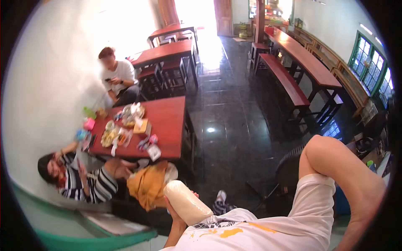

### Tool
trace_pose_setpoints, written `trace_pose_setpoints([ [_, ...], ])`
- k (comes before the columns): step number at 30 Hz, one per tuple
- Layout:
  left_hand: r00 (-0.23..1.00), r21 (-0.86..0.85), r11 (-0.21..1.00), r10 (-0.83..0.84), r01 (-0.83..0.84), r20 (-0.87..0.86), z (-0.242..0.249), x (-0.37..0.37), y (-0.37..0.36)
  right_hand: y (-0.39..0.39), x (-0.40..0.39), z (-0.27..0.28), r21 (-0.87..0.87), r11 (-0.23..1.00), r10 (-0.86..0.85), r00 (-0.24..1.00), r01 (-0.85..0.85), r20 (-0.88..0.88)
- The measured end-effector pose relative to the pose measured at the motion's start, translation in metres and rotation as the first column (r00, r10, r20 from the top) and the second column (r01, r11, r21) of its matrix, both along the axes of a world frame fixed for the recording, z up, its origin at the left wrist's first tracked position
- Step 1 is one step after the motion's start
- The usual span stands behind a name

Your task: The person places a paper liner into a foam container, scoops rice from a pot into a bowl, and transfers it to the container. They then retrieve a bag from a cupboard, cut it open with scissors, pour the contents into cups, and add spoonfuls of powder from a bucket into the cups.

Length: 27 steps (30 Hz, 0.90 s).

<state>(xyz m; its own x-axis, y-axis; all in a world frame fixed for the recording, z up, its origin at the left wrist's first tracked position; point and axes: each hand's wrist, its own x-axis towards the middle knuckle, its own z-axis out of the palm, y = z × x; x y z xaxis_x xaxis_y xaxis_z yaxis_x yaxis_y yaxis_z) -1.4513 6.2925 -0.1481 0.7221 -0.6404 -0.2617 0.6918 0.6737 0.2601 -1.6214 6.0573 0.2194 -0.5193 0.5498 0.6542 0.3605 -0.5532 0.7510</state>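
My left hand (pixel 177 221) is closed around a cream-coloured, rounded block in clear plastic wrap (pixel 187 203), held in front of my white shirt (pixel 251 234). My thumb lies along the near side of the block, and fingertips show past its far edge. What the block contains cannot be made out. On the right, my bare right arm (pixel 343 163) comes out of a white sleeve and bends sharply at the elbow, back towards the lower right edge. No fingers of my right hand can be seen.
A red-topped table (pixel 169 121) to the left carries food packets, a tissue box (pixel 142 126) and bags. Two people sit beside it; the nearer wears stripes (pixel 104 184). A mustard cloth (pixel 147 186) hangs near my left hand. Bench (pixel 284 77) and long table (pixel 312 62) stand right.
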Motion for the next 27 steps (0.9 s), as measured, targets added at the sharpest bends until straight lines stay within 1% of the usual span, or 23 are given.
trace_pose_setpoints([
  [1,1.0,0.0,1.0,-0.004,0.004,0.03,0.0,0.028,-0.027,-0.024,0.025,0.003,0.002,1.0,-0.02,1.0,0.02,0.008],
  [5,1.0,0.01,1.0,-0.023,0.023,0.011,0.015,0.127,-0.127,-0.118,0.123,0.006,0.024,0.997,-0.069,0.997,0.069,-0.018],
  [9,0.999,0.033,0.999,0.038,-0.039,0.038,0.007,0.237,-0.227,-0.214,0.222,-0.008,0.012,0.996,-0.091,0.996,0.091,-0.006],
  [12,0.999,0.084,0.995,0.045,-0.045,0.007,0.001,0.326,-0.308,-0.295,0.301,-0.02,0.013,0.995,-0.103,0.995,0.103,-0.004],
  [15,0.985,0.077,0.994,0.061,-0.074,0.16,0.02,0.425,-0.408,-0.384,0.384,-0.013,0.004,0.987,-0.164,0.986,0.164,0.038],
  [17,0.989,0.028,1.0,-0.017,0.013,0.149,0.03,0.494,-0.478,-0.44,0.439,-0.001,-0.023,0.979,-0.201,0.979,0.202,0.041],
  [18,0.988,0.019,0.998,-0.06,0.058,0.142,0.034,0.528,-0.513,-0.47,0.465,0.002,-0.025,0.975,-0.219,0.975,0.22,0.035],
  [19,0.989,0.056,0.995,-0.089,0.083,0.12,0.042,0.558,-0.547,-0.497,0.488,0.006,-0.02,0.969,-0.246,0.969,0.247,0.036],
  [21,0.981,0.022,0.988,-0.156,0.155,0.115,0.057,0.616,-0.621,-0.555,0.534,0.008,-0.007,0.958,-0.286,0.958,0.287,0.033],
  [22,0.98,-0.016,0.984,-0.175,0.178,0.099,0.062,0.643,-0.661,-0.585,0.557,0.006,-0.008,0.954,-0.3,0.953,0.301,0.03],
  [23,0.964,-0.039,0.974,-0.214,0.222,0.158,0.064,0.671,-0.702,-0.615,0.582,0.002,-0.007,0.951,-0.31,0.95,0.311,0.031],
  [24,0.978,-0.056,0.978,-0.197,0.201,0.074,0.068,0.695,-0.743,-0.647,0.607,-0.003,-0.005,0.949,-0.314,0.949,0.314,0.027],
  [26,0.951,-0.071,0.949,-0.3,0.306,0.079,0.057,0.748,-0.819,-0.712,0.655,-0.016,0.006,0.949,-0.316,0.948,0.316,0.031],
  [27,0.95,-0.095,0.946,-0.306,0.31,0.054,0.055,0.768,-0.857,-0.746,0.679,-0.021,0.011,0.95,-0.313,0.949,0.313,0.037],
])
